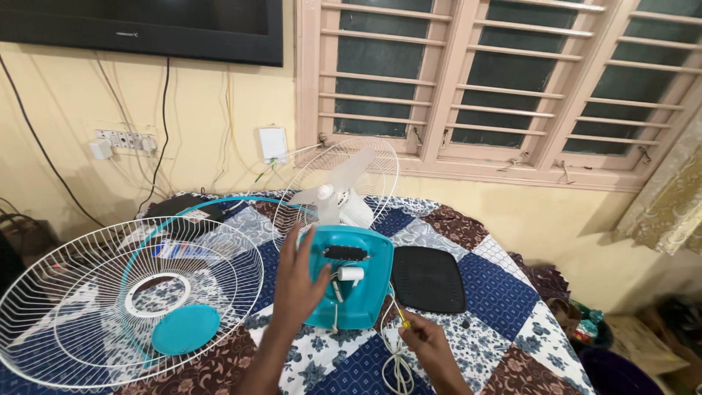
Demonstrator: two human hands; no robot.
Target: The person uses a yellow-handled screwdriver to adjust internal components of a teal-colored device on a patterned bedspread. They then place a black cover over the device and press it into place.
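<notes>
Our left hand [298,281] lay flat, fingers spread, against the teal fan base [351,285], bracing it. Our right hand [424,340] was pinched shut on a yellow-handled screwdriver [401,319] just beside the base's lower edge. Black cover plate [428,279] right of it, white fan guard [124,300] and teal cap [186,330] left, all on a patchwork cloth [497,292] under a barred window [504,80].

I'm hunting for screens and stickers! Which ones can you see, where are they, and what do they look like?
Screen: on the wall, top left; wide, flat, black, dark.
Label: on a black box behind the white grille; small, white, rectangular.
Package: under the grille, on the quilt; flat, white and blue.
</notes>
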